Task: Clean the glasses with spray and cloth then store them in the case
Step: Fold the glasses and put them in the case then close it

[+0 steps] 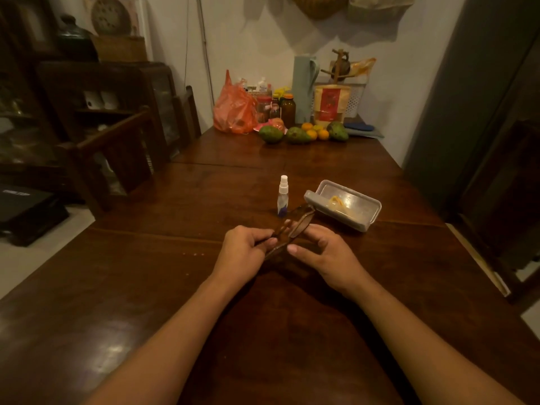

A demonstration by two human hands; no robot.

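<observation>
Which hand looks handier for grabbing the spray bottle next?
Probably the left hand: the spray bottle stands beyond it, slightly left of the glasses, which the right hand also grips.

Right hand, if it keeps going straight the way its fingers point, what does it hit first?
The right hand points left toward the left hand, so it would likely meet the glasses held between them first, then the left hand's fingers. Depth is unclear.

head-worn view, down over table (146,287)
</observation>
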